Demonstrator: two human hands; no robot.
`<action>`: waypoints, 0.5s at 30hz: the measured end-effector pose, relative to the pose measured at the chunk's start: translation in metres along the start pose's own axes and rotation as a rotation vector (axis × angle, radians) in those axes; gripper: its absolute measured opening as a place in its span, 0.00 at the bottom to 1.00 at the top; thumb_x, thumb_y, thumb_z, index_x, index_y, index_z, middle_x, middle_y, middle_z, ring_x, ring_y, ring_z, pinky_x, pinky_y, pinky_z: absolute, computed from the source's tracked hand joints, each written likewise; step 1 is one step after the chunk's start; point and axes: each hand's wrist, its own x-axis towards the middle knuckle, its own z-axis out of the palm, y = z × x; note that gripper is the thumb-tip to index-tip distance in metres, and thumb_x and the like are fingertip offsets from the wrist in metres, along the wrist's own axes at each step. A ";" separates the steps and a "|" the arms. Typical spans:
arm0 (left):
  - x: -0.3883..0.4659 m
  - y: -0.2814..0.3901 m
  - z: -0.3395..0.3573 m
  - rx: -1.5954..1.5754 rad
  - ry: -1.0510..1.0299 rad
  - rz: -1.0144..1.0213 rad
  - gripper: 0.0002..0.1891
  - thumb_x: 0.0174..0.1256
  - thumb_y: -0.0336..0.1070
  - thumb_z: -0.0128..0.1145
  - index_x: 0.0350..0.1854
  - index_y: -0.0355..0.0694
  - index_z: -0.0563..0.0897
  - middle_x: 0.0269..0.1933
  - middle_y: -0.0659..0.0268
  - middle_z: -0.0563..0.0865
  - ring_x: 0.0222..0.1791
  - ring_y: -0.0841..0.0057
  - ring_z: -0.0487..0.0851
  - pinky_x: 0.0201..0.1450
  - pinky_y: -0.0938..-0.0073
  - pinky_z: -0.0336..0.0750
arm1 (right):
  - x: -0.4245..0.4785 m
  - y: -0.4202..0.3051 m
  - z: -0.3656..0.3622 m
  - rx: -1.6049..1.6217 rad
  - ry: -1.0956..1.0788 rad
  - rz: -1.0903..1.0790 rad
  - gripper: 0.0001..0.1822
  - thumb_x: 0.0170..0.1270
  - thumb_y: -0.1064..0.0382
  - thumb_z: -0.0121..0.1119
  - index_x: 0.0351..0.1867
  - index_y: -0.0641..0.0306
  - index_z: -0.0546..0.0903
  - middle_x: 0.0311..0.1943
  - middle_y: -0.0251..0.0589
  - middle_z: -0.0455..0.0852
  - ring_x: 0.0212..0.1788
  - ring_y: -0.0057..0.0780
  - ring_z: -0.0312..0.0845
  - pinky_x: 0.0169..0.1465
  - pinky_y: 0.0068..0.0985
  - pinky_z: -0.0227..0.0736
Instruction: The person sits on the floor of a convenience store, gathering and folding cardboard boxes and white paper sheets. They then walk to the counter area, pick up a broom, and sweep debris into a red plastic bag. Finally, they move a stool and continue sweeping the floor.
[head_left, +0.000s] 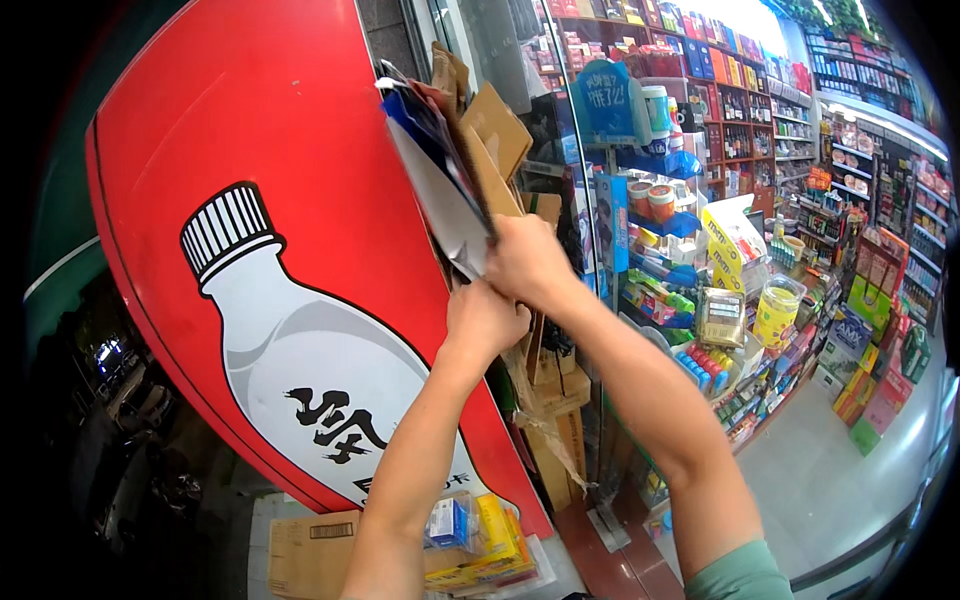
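Observation:
Both my hands meet at the lower end of a bundle of flattened cardboard (491, 161) and crumpled white and blue packaging (439, 169). My right hand (529, 259) is closed around the cardboard's lower edge. Just below and to its left, my left hand (486, 319) is curled with its knuckles up, touching the right; whether it grips the packaging is hidden. The bundle leans in the narrow gap between a red panel (330, 135) with a bottle picture and a glass door or pane. More flattened cardboard boxes (559, 442) stand in the gap beneath my hands.
A cardboard box (311, 551) and a yellow carton (487, 559) lie on the ground at the panel's foot. Right of the glass, a shop counter carries a clear tub with a yellow label (778, 311) and other goods. Stacked cartons (847, 337) stand on the shop floor. Parked vehicles show dimly at left.

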 end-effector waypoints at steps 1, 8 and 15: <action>0.001 0.003 0.003 0.038 -0.019 -0.002 0.14 0.57 0.44 0.59 0.32 0.37 0.86 0.31 0.50 0.88 0.36 0.52 0.87 0.44 0.55 0.81 | 0.002 -0.005 0.006 -0.049 0.024 -0.004 0.09 0.51 0.68 0.59 0.31 0.72 0.84 0.29 0.66 0.83 0.36 0.64 0.82 0.44 0.46 0.80; -0.019 -0.004 -0.021 0.353 -0.319 0.141 0.22 0.56 0.55 0.65 0.40 0.38 0.88 0.37 0.50 0.89 0.41 0.55 0.87 0.56 0.57 0.76 | -0.028 0.003 0.008 0.149 0.044 0.192 0.08 0.48 0.71 0.59 0.28 0.75 0.84 0.29 0.68 0.84 0.38 0.63 0.83 0.47 0.47 0.79; -0.004 -0.004 -0.030 0.362 -0.355 0.188 0.19 0.55 0.48 0.67 0.31 0.33 0.86 0.32 0.49 0.88 0.39 0.56 0.87 0.73 0.60 0.62 | 0.028 -0.002 0.003 0.053 -0.041 0.434 0.13 0.49 0.68 0.62 0.36 0.73 0.85 0.39 0.65 0.86 0.47 0.57 0.85 0.52 0.41 0.80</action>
